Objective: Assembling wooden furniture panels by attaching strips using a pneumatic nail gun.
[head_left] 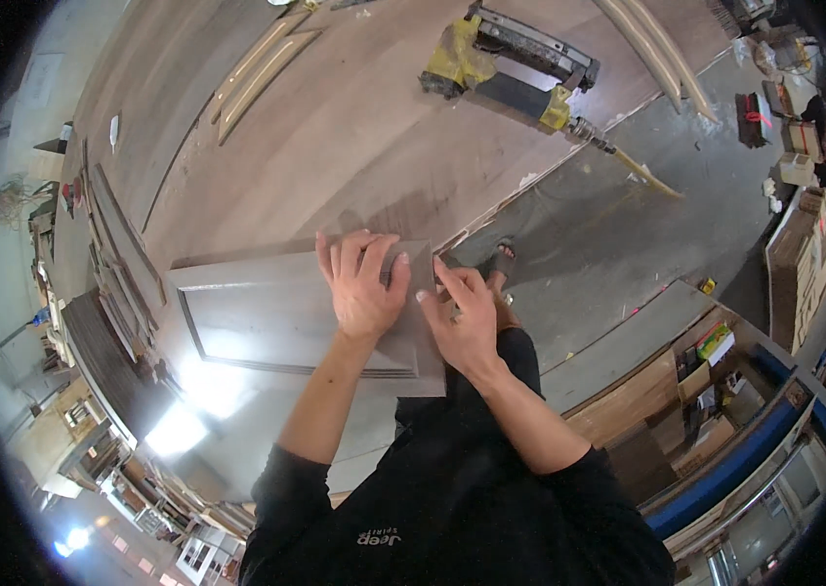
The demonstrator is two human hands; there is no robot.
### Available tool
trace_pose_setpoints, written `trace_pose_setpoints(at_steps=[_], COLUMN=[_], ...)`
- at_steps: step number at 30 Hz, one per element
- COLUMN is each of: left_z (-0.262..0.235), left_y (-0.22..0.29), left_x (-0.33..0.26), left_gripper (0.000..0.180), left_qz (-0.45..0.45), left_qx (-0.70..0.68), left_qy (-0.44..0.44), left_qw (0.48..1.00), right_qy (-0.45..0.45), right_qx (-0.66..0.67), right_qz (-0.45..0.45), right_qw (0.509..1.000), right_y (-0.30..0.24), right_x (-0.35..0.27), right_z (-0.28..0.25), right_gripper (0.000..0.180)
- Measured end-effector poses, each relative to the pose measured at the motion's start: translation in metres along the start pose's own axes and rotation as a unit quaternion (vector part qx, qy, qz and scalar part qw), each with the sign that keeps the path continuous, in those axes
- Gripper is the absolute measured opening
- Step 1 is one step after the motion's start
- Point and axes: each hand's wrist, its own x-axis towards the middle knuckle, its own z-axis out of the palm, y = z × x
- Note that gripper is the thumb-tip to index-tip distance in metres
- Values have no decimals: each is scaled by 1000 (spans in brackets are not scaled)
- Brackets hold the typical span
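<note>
A grey-brown framed panel, like a cabinet door [276, 327], lies at the near edge of the wooden worktop, with a recessed middle and a dark inner groove. My left hand [366, 283] rests on its right part, fingers bent with their tips at the far edge, holding it. At the panel's right end is my right hand [464, 317], its thumb on the face and its index finger against the end edge. Anything small between those fingertips is hidden. Beyond the hands, a yellow and black nail gun [511, 68] lies on the worktop, joined to an air hose [647, 174].
Thin wooden frame pieces [262, 83] lie on the worktop [335, 146], and long strips [662, 49] at the far right. Stacked dark boards [105, 332] stand left. To the right are a grey floor [618, 234], a wooden shelf unit with a blue edge [725, 479] and leaning boards [799, 264].
</note>
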Motion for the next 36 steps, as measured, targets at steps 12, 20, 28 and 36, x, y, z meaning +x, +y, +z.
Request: trace_pose_setpoints(at_steps=[12,20,28,36], left_z=[-1,-4,-7,4], left_y=[1,2,58,49], left_x=[1,0,-1,-16], left_gripper=[27,27,60,67], left_qz=[-10,4,-100,-71], left_qx=[13,18,68,86], left_qy=[-33,-41,-88,-81], left_qw=[999,999,989,990], right_qy=[12,-54,95,-57], right_qx=[-39,-52,-269,-246], right_qz=[-109,-70,-262,-170], right_qw=[993,995,922,953], right_y=[18,15,-9,-23], right_x=[0,8,200,246], right_z=[2,-16,-82,-83], right_gripper=[61,45,51,78])
